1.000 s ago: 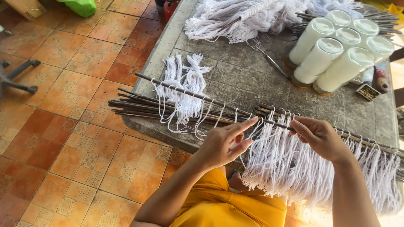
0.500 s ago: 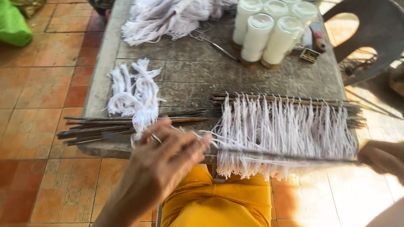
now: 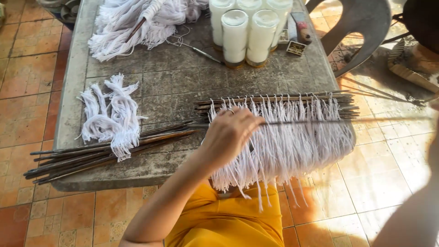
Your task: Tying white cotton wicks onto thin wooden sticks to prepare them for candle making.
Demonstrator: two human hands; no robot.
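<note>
My left hand [image 3: 228, 135] lies curled over the left end of a thin dark stick [image 3: 311, 121] strung with white threads, fingers closed on it. The stick runs right toward the frame edge. Its white fringe [image 3: 297, 146] hangs over the near edge of the grey stone table [image 3: 73, 91]. Just behind it lies a stack of similar threaded sticks [image 3: 283, 98]. Only my right forearm [image 3: 411, 206] shows, blurred, at the lower right; the hand itself is past the edge.
Bare dark sticks [image 3: 105, 148] lie at the table's front left under a bundle of white thread [image 3: 112, 114]. At the back are a big thread heap [image 3: 137, 23], white candles in glasses [image 3: 247, 32], a metal tool [image 3: 196, 49] and a small box [image 3: 296, 48]. A grey chair [image 3: 361, 23] stands right.
The threaded stick has moved from the table's near edge back toward the stack. My left hand has come down onto its left end. The view has shifted left and closer.
</note>
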